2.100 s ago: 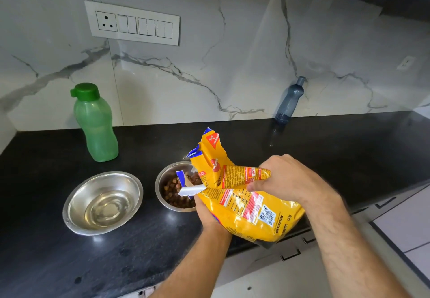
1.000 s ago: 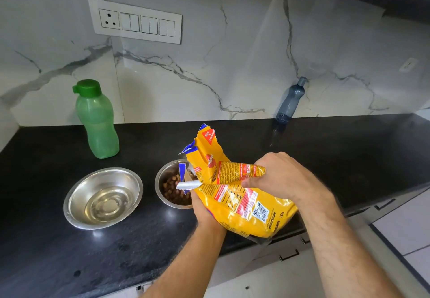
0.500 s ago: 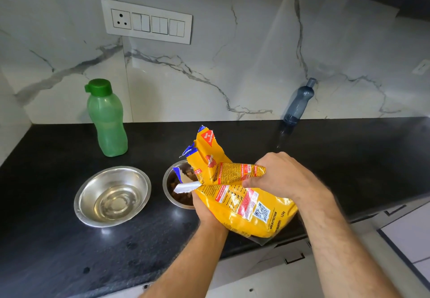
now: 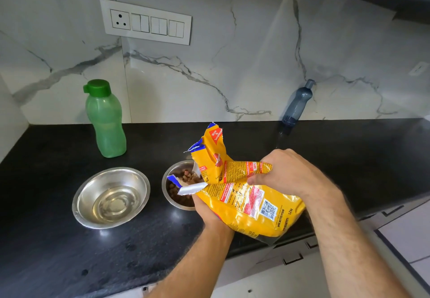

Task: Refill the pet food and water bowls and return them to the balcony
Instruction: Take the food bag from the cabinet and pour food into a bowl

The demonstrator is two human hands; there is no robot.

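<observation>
Item: yellow crinkled plastic pet food bag (image 4: 249,204), tilted with its torn mouth over the small round steel food bowl (image 4: 173,195) on the black stone tabletop (image 4: 58,251). Left hand (image 4: 209,214) under the bag's front end, fingers wrapped on its underside; right hand (image 4: 288,172) on top, fingers clamped on the folded upper flap. Change over the last two seconds: slight; the bag holds the same tilt and grip, the flap edges shift a little, and brown kibble shows in the bowl just ahead of the left fingers throughout. Reading: the pour is at or near its end, and the food bowl looks adequately filled, though the bag hides part of it. Large round steel water bowl (image 4: 111,197), well left of the fingers, holds shallow water. Green capped plastic bottle (image 4: 105,121) stands beyond it, upright. Remaining, by judgement: righting the bag and carrying both bowls to the balcony.
</observation>
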